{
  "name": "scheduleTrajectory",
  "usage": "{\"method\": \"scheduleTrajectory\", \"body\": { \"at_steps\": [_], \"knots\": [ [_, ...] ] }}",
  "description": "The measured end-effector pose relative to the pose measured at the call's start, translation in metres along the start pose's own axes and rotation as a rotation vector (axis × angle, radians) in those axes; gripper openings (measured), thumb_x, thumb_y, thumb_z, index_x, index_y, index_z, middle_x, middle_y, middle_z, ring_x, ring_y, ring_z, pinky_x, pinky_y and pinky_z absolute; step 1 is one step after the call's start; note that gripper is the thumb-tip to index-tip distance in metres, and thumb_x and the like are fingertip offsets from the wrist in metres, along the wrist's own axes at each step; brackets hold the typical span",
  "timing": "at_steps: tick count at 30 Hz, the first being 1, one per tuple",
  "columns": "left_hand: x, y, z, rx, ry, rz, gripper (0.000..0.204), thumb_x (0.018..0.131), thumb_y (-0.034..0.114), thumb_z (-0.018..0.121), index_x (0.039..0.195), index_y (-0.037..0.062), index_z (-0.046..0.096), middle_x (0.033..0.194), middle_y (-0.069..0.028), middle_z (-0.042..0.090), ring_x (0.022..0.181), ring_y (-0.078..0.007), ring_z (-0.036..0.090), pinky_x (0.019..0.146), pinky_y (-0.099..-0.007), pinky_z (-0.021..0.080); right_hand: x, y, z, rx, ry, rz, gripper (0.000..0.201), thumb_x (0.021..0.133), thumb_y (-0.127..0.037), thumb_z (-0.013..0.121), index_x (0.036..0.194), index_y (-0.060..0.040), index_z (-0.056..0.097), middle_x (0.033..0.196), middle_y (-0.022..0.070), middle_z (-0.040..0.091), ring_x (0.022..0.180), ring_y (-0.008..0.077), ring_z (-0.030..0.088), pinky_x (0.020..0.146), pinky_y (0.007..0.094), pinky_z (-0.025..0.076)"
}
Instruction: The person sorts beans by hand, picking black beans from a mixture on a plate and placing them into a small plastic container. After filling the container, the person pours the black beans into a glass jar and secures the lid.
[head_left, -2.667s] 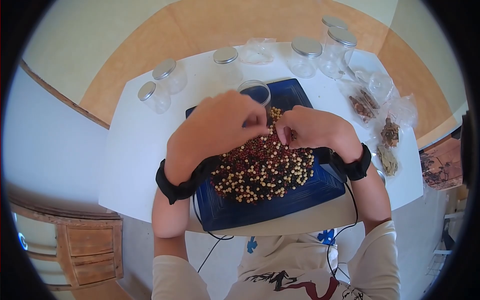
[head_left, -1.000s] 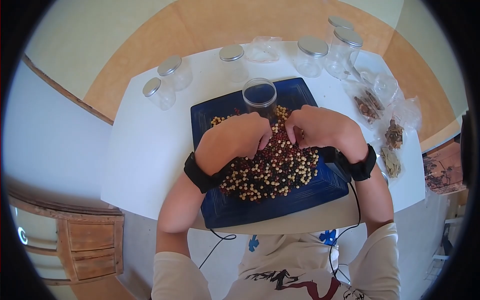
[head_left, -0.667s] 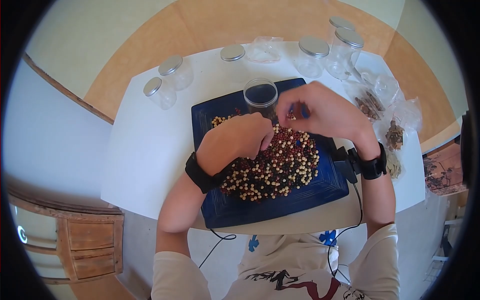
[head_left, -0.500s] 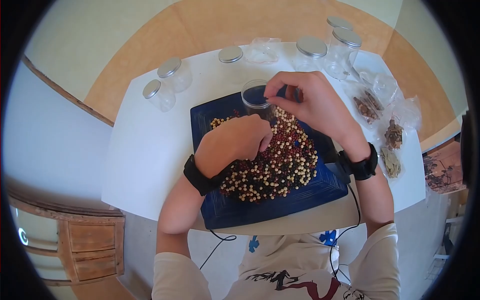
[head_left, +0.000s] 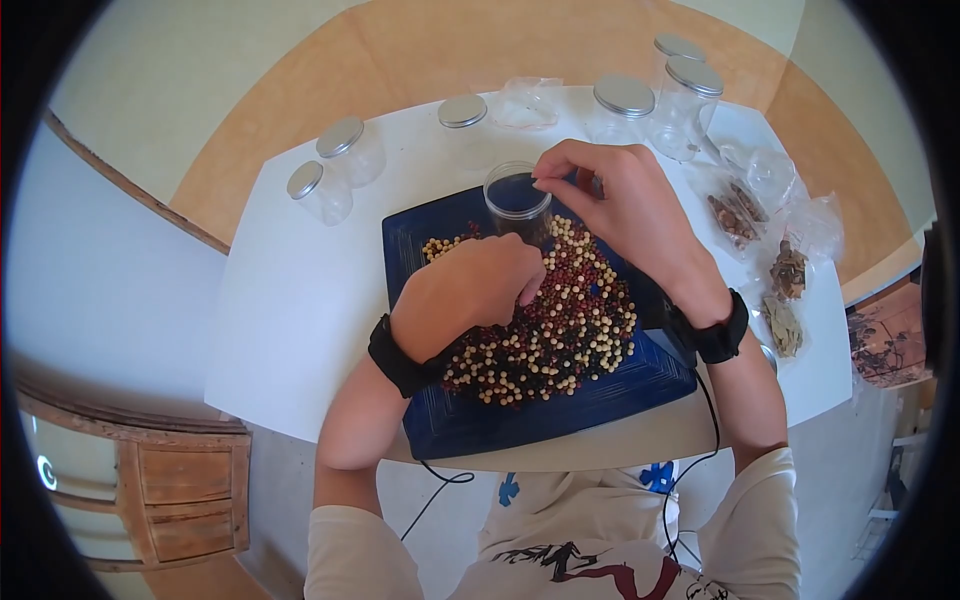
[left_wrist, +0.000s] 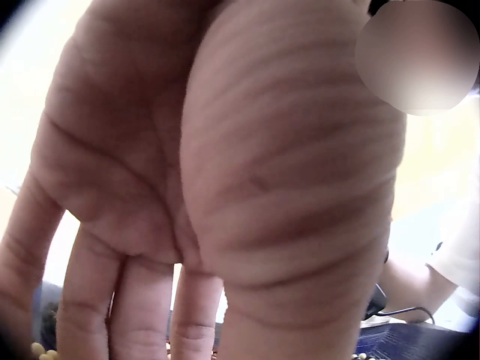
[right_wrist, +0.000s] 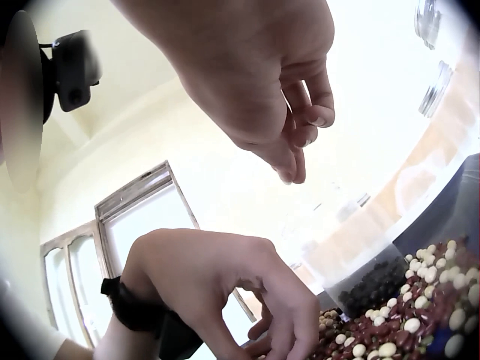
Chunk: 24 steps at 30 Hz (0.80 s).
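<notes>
The clear jar (head_left: 515,213) stands up straight on the far part of the blue tray (head_left: 530,432), at the back edge of a big pile of beans (head_left: 565,345), and the tray sits on the white counter (head_left: 290,270). The right grip (head_left: 625,205) is up at the jar's right side, with the tips of its thumb and pointing finger close together right by the rim. I cannot tell if they touch the rim or if a bean is tucked between them. The left grip (head_left: 470,280) is nearer the person, just in front of the jar and over the left part of the pile, with its fingers pointing down to the beans. Its tips are hidden in the head view, so I cannot tell if it holds any. The jar is round and see-through, its top is open, and black beans (right_wrist: 373,287) sit inside at the bottom. The beans on the tray are small, and they are creamy white, dark red and black, all mixed up. Lots of red ones show in the middle, and many creamy and black ones lie near the person.
</notes>
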<state>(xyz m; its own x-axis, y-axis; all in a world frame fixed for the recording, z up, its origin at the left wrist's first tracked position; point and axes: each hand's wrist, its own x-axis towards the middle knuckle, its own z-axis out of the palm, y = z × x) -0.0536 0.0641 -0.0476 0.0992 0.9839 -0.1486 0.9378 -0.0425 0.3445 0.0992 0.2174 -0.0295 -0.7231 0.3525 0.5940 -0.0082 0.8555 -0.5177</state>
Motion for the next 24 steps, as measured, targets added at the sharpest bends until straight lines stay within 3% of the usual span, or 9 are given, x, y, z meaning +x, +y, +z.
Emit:
{"method": "scheduleTrajectory", "body": {
  "at_steps": [7,9,10,11,12,15,17,20,24],
  "knots": [
    [-0.008,0.014,-0.031,-0.026,0.001,-0.036,0.006,0.081,0.003,0.069,0.084,0.0085,0.067,0.086,-0.0132,0.069,0.084,-0.0362,0.07,0.07,-0.0442,0.054,0.003,-0.013,-0.028,0.117,-0.172,0.071,0.012,0.087,-0.007,0.079,0.098,-0.0057,0.077,0.088,0.0119,0.078,0.071,0.0307,0.072,0.068,0.0382,0.057],
    [-0.013,0.014,-0.04,-0.038,0.008,-0.013,0.006,0.081,0.004,0.071,0.083,0.0084,0.067,0.084,-0.013,0.069,0.083,-0.0356,0.07,0.069,-0.0439,0.054,-0.001,0.003,-0.032,0.122,-0.346,-0.041,0.01,0.089,-0.004,0.079,0.099,-0.0049,0.077,0.084,0.0058,0.077,0.067,0.0191,0.069,0.064,0.0311,0.053],
    [-0.014,0.012,-0.044,-0.053,0.046,0.011,0.008,0.08,0.004,0.074,0.086,0.0068,0.069,0.081,-0.0108,0.073,0.078,-0.03,0.072,0.068,-0.0391,0.055,-0.003,0.006,-0.033,0.121,-0.344,-0.04,0.01,0.089,-0.004,0.079,0.099,-0.0049,0.077,0.084,0.0058,0.077,0.067,0.0191,0.069,0.064,0.0311,0.053],
    [-0.015,0.011,-0.048,-0.067,0.084,0.035,0.011,0.08,0.004,0.078,0.089,0.0052,0.071,0.078,-0.0086,0.076,0.073,-0.0244,0.075,0.067,-0.0343,0.056,-0.005,0.009,-0.033,0.108,-0.5,0.017,0.01,0.088,-0.005,0.08,0.099,-0.0048,0.077,0.086,0.0065,0.078,0.07,0.0207,0.071,0.066,0.0322,0.054],
    [-0.017,0.012,-0.055,-0.066,0.082,0.038,0.011,0.08,0.004,0.078,0.089,0.0052,0.071,0.078,-0.0086,0.076,0.073,-0.0244,0.075,0.067,-0.0343,0.056,-0.006,0.011,-0.033,0.094,-0.654,0.076,0.011,0.087,-0.005,0.08,0.098,-0.0046,0.077,0.088,0.0073,0.079,0.073,0.0224,0.074,0.067,0.0334,0.055],
    [-0.016,0.014,-0.066,-0.095,0.114,0.023,0.012,0.082,0.006,0.079,0.089,0.0048,0.07,0.078,-0.0073,0.075,0.07,-0.0216,0.073,0.064,-0.0329,0.054,-0.013,0.018,-0.027,0.065,-0.777,0.114,0.011,0.085,-0.003,0.078,0.096,-0.0032,0.077,0.088,0.0092,0.08,0.077,0.0253,0.076,0.069,0.0358,0.057],
    [-0.014,0.013,-0.068,0.004,0.394,0.004,0.012,0.084,0.007,0.08,0.09,0.0056,0.07,0.08,-0.0052,0.075,0.067,-0.0198,0.072,0.062,-0.0319,0.051,-0.013,0.016,-0.023,0.039,-0.823,0.18,0.011,0.083,-0.002,0.077,0.094,-0.0024,0.077,0.087,0.0098,0.08,0.078,0.0261,0.077,0.07,0.0364,0.058],
    [-0.005,0.013,-0.066,0.023,0.592,-0.021,0.012,0.085,0.008,0.08,0.09,0.0066,0.07,0.083,-0.0041,0.076,0.065,-0.0202,0.071,0.061,-0.0328,0.05,-0.013,0.021,-0.016,0.016,-0.878,0.232,0.011,0.081,0.0,0.076,0.092,-0.001,0.076,0.085,0.0106,0.08,0.079,0.0266,0.078,0.071,0.0367,0.058],
    [0.006,0.001,-0.055,0.095,0.706,-0.027,0.012,0.085,0.009,0.081,0.091,0.0074,0.07,0.086,-0.0039,0.078,0.063,-0.0211,0.07,0.061,-0.0345,0.05,-0.016,0.023,-0.011,0.041,-0.897,0.249,0.013,0.079,0.001,0.078,0.091,-0.0004,0.076,0.085,0.0113,0.08,0.081,0.0267,0.078,0.072,0.0367,0.058]
  ]
}}
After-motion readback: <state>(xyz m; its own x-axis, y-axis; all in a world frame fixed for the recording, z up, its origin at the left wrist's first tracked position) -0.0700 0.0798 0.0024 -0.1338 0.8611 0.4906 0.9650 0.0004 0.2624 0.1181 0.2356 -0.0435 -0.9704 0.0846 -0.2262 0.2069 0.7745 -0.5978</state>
